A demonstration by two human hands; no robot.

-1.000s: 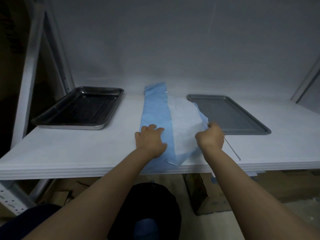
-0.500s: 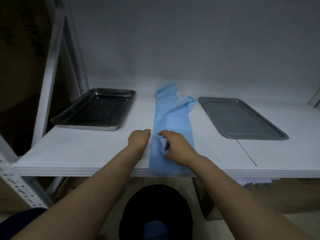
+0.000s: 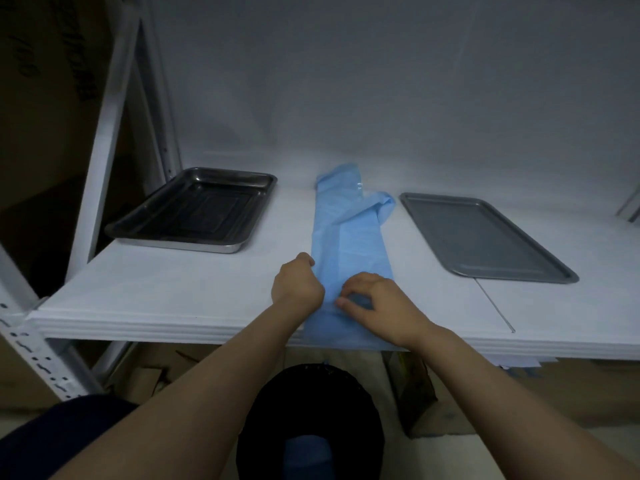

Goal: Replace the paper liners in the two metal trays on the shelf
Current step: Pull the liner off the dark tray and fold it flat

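Hands meet on a long folded blue paper liner on the white shelf: left hand fisted at its edge, right hand pinching it. Deep shiny metal tray lies beyond-left, flat grey metal tray beyond-right.

Glossy polished metal left tray, matt grey metal right tray, thin smooth blue liner sheets, matt white shelf.
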